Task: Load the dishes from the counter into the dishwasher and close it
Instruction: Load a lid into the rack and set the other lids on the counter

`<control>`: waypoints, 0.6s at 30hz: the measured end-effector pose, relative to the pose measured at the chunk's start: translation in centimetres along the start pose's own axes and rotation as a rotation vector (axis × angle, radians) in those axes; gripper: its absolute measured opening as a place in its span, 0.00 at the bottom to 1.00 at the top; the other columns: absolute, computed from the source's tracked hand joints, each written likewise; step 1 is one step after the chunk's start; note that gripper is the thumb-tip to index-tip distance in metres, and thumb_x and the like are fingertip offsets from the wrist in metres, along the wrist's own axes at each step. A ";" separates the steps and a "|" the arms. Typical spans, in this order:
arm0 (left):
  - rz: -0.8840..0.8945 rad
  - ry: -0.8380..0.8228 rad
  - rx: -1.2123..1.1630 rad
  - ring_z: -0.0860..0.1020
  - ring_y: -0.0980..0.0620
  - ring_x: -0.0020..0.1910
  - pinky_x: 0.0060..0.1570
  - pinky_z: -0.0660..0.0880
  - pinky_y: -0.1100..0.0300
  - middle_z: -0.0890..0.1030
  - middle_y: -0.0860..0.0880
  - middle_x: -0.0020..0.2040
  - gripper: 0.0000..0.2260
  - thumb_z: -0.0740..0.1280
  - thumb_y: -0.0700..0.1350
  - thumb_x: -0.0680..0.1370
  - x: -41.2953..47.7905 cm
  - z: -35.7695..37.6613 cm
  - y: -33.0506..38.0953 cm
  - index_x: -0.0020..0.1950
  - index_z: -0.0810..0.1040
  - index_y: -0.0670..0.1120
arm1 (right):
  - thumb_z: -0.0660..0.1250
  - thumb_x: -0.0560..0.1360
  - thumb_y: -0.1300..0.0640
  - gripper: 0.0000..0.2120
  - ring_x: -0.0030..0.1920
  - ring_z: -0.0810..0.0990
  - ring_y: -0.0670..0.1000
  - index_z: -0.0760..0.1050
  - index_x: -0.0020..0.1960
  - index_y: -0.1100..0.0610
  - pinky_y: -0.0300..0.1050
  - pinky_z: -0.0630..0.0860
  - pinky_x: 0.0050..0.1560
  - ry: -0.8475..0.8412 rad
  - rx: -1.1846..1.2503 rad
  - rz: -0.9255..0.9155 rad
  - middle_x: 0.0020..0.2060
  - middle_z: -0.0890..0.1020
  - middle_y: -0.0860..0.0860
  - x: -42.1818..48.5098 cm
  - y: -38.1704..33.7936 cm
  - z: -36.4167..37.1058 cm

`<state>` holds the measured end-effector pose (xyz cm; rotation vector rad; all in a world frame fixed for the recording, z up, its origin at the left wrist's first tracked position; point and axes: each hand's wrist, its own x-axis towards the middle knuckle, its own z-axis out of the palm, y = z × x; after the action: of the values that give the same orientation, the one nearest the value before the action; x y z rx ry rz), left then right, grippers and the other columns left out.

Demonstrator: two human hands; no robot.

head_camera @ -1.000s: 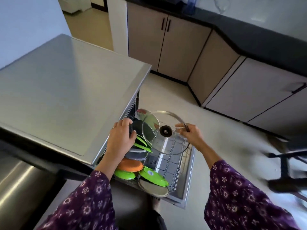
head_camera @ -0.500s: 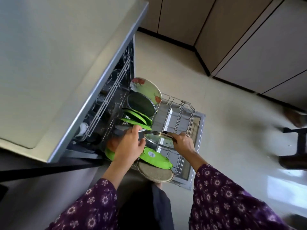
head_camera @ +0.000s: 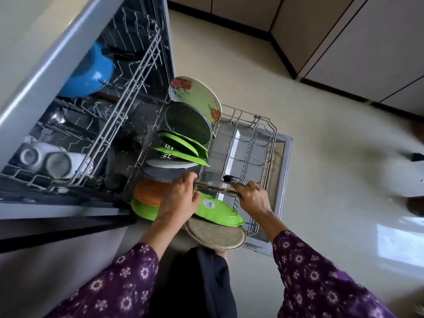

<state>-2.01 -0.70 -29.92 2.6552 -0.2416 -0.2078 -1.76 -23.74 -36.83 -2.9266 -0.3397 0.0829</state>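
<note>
Two racks: upper rack (head_camera: 128, 72) sits inside with cups; lower rack (head_camera: 263, 125) is pulled out so you can load it.
Plates: they stand on edge along the lower rack's left side, leaving a slot before the green plate (head_camera: 218, 211).
Glass lid (head_camera: 216, 186): it's turned on edge over that slot, to drop between tines.
Right hand (head_camera: 252, 198): you're clamped on the rim, steering.
Left hand (head_camera: 179, 200): it's at the lid's other edge, and I can't tell if you're gripping.

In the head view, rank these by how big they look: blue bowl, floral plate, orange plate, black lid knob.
1. The blue bowl and floral plate: about alike, the bowl partly hidden, so unranked.
2. The orange plate, partly behind the left hand.
3. The black knob on the glass lid.
</note>
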 end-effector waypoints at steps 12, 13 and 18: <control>-0.031 -0.078 0.068 0.75 0.51 0.38 0.33 0.67 0.63 0.78 0.48 0.44 0.13 0.67 0.46 0.76 -1.3 2.2 0.5 0.58 0.70 0.45 | 0.60 0.66 0.64 0.19 0.34 0.80 0.52 0.81 0.53 0.55 0.45 0.79 0.28 0.213 -0.009 -0.096 0.40 0.85 0.48 -2.3 0.3 2.8; -0.033 -0.086 0.076 0.75 0.51 0.39 0.35 0.67 0.63 0.78 0.48 0.45 0.13 0.66 0.46 0.76 -1.5 2.2 0.6 0.58 0.70 0.45 | 0.57 0.67 0.63 0.20 0.33 0.79 0.52 0.82 0.52 0.55 0.45 0.78 0.27 0.241 -0.007 -0.097 0.38 0.85 0.47 -2.7 0.1 2.7; -0.068 -0.090 0.069 0.78 0.48 0.42 0.38 0.68 0.61 0.78 0.46 0.47 0.13 0.66 0.46 0.76 -1.8 2.0 0.6 0.58 0.71 0.45 | 0.61 0.63 0.65 0.20 0.28 0.76 0.49 0.83 0.50 0.55 0.40 0.73 0.21 0.330 0.005 0.005 0.28 0.80 0.47 -4.2 -0.8 2.1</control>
<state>-4.16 -1.68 -31.21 2.7285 -0.1906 -0.3478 -6.17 -23.54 -38.62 -2.8673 -0.2773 -0.3928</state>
